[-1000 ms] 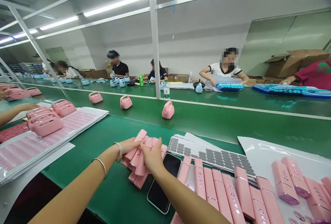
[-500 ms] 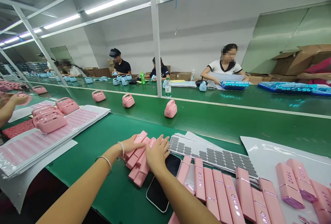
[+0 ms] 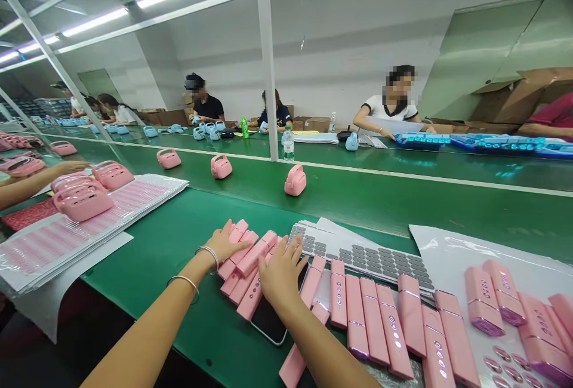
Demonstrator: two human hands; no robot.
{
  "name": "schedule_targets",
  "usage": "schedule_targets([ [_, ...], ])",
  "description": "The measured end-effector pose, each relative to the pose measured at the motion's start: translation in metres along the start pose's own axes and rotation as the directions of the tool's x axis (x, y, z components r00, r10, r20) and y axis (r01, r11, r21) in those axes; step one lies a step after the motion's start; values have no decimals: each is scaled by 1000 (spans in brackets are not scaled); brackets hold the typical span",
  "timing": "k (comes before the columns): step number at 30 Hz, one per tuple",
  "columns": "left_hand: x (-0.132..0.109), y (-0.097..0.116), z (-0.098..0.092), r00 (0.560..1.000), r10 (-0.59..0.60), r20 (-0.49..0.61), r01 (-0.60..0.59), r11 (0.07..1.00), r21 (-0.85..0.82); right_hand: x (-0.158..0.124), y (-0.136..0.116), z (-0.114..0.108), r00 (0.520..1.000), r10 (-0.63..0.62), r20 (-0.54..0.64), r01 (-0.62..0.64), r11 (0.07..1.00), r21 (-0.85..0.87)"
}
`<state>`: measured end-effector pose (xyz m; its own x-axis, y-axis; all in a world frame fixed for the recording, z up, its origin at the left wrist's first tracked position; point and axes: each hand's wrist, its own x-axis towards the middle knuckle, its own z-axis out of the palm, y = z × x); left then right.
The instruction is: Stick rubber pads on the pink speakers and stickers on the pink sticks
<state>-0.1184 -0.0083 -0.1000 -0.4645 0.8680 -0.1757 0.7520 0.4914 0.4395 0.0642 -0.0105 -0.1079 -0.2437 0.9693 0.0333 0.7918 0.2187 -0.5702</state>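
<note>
A loose pile of slim pink bar-shaped casings lies on the green table, some stacked crosswise. My left hand rests against the pile's left side, fingers stretched out and thumb across the upper bars. On the other side, my right hand touches the bars with its fingers spread. Under my right hand and the bars' ends is a dark-screened phone, partly covered. More pink casings lie in a rough row to the right, several with round buttons facing up. My right forearm hides part of one bar.
Sheets of grey stickers lie behind the row. Pink handled devices stand on the green conveyor. At left, sticker sheets hold more devices near a co-worker's arm. Co-workers sit opposite. Round purple-rimmed parts lie at right.
My hands have moved slightly apart and the pile has spread out. A bar with buttons now shows beside my right hand, across the phone. The co-worker's arm at left has moved inward.
</note>
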Motion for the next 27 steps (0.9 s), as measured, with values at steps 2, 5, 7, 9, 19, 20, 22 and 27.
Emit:
schedule_targets([
  [2,6,-2,-1,1000,22,-15,-22,1000,22,-2,2,0,999,-35,-1,35,999,-12],
  [5,11,-4,-6,996,84,10,-84,996,42,2,-2,4,996,-93,18,93,996,-11],
  [7,12,-6,-10,992,121,30,-122,991,57,12,-10,8,996,-92,24,92,996,-3],
  [9,13,-9,-11,989,145,26,-146,986,82,25,-20,12,997,-74,24,74,997,3],
  [19,5,-2,-12,984,168,60,-178,934,308,45,-21,2,995,-68,71,70,997,-34],
  [20,0,1,-12,984,169,62,-180,928,326,43,-19,1,994,-76,73,80,996,-40],
  [22,-12,9,-9,985,165,59,-175,915,362,39,-15,0,992,-92,82,96,994,-52],
  [27,-33,20,7,978,203,55,-206,868,451,35,-11,-11,981,-159,111,167,984,-59],
])
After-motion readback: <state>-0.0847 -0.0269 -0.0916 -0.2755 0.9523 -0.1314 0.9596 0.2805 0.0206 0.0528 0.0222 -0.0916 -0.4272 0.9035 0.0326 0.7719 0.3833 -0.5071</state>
